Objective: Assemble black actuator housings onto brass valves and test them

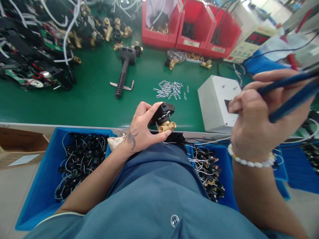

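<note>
My left hand (144,127) grips a brass valve (167,127) with a black housing (163,112) on top, thumb below and fingers around the housing. The valve is held at the table's front edge, a little in front of a heap of small metal clips (169,89). Raised on the right, my right hand (264,116) is closed around blue-handled pliers (291,101); the head of the tool is not visible. Its fingertips are at the dark switch on a light grey box (215,103), and I cannot tell whether they touch it.
A black T-shaped tool (124,71) lies on the green table (94,106). Red bins (161,38) and a power supply (249,43) stand behind. Wired black assemblies (35,63) crowd the left. Blue crates (37,186) full of parts are below the edge.
</note>
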`<state>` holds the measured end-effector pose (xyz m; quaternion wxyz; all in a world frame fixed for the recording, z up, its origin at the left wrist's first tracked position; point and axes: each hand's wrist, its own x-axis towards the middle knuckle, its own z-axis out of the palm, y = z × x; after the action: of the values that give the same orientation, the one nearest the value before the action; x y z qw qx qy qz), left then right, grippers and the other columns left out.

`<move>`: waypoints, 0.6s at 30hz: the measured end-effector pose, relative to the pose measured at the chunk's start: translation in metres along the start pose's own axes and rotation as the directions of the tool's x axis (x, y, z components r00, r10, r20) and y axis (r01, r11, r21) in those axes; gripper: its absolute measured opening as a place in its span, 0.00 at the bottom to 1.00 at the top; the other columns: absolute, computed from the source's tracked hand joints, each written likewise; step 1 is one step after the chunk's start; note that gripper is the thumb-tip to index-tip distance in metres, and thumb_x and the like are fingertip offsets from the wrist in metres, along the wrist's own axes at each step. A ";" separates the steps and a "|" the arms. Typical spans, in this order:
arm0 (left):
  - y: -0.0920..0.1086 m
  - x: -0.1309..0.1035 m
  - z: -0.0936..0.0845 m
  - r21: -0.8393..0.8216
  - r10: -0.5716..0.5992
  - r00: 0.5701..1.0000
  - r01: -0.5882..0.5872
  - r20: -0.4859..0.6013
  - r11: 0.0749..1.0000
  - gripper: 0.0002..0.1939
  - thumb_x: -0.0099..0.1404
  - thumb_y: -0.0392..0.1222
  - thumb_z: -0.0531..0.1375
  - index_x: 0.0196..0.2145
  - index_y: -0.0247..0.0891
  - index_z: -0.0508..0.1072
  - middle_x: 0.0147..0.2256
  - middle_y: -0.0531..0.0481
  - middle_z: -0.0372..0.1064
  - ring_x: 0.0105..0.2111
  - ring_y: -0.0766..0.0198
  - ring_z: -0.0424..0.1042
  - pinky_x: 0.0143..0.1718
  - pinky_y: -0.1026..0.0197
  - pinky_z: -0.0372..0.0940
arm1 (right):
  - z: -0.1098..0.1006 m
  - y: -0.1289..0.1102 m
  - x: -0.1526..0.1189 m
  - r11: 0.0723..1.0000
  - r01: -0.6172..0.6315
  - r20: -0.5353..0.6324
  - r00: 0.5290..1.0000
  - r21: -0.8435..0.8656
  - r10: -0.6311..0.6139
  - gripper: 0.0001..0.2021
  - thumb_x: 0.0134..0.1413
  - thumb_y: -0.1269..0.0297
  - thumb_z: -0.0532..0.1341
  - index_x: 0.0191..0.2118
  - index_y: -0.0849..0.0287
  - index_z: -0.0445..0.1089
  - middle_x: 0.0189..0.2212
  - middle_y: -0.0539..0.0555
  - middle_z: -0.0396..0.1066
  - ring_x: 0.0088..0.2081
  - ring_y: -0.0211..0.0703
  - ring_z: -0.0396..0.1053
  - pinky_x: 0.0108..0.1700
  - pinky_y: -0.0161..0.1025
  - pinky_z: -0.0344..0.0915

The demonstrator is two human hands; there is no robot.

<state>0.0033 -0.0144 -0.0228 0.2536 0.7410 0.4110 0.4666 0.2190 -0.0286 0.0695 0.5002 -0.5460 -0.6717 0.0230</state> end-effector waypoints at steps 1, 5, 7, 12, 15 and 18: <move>0.000 0.000 0.000 0.003 0.005 1.000 -0.005 0.002 1.000 0.36 0.54 0.47 0.67 0.59 0.35 0.67 0.41 0.48 0.60 0.42 0.59 0.64 0.39 0.58 0.70 | 0.003 0.002 -0.002 1.000 0.003 -0.025 1.000 0.012 -0.002 0.09 0.65 0.65 0.55 0.49 0.49 0.65 0.42 0.54 0.68 0.30 0.41 0.64 0.31 0.41 0.63; -0.002 0.000 -0.001 -0.002 0.010 1.000 -0.010 0.012 1.000 0.37 0.54 0.49 0.67 0.60 0.36 0.67 0.41 0.47 0.60 0.42 0.59 0.64 0.37 0.59 0.70 | 0.006 0.009 -0.004 0.978 0.134 0.541 0.841 -0.162 -0.026 0.07 0.57 0.65 0.59 0.41 0.54 0.71 0.29 0.52 0.69 0.28 0.44 0.66 0.32 0.42 0.65; -0.002 0.000 -0.001 -0.015 -0.001 1.000 0.001 0.013 1.000 0.37 0.54 0.48 0.67 0.60 0.37 0.67 0.42 0.47 0.60 0.42 0.59 0.64 0.36 0.60 0.70 | 0.001 0.009 0.001 0.964 0.167 0.549 0.835 -0.208 -0.027 0.07 0.56 0.66 0.61 0.41 0.55 0.72 0.30 0.53 0.71 0.30 0.44 0.68 0.34 0.43 0.66; -0.002 0.001 -0.001 0.000 0.017 1.000 -0.017 0.021 1.000 0.37 0.54 0.48 0.67 0.60 0.35 0.67 0.41 0.47 0.60 0.42 0.59 0.63 0.37 0.59 0.70 | 0.000 0.003 0.002 0.998 0.059 -0.201 0.978 -0.018 -0.062 0.07 0.64 0.65 0.56 0.46 0.52 0.68 0.37 0.53 0.68 0.27 0.39 0.64 0.32 0.41 0.63; -0.002 0.001 -0.001 0.005 0.024 0.999 -0.024 0.032 1.000 0.37 0.54 0.48 0.67 0.60 0.35 0.67 0.41 0.47 0.59 0.42 0.59 0.63 0.37 0.59 0.71 | 0.004 0.007 -0.002 0.990 0.111 0.159 0.983 -0.089 -0.096 0.08 0.63 0.65 0.56 0.46 0.53 0.67 0.35 0.53 0.68 0.28 0.40 0.65 0.31 0.40 0.64; -0.003 0.001 -0.002 -0.012 0.027 0.999 -0.027 0.037 1.000 0.36 0.55 0.48 0.67 0.60 0.32 0.67 0.41 0.47 0.60 0.42 0.60 0.63 0.37 0.60 0.71 | -0.002 0.012 0.003 0.969 0.185 0.572 0.818 -0.167 -0.058 0.07 0.56 0.65 0.61 0.41 0.56 0.71 0.29 0.51 0.70 0.30 0.43 0.69 0.33 0.41 0.66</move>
<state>0.0004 -0.0123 -0.0234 0.2593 0.7535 0.3934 0.4585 0.2298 -0.0227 0.0654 0.2188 -0.5215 -0.8210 0.0781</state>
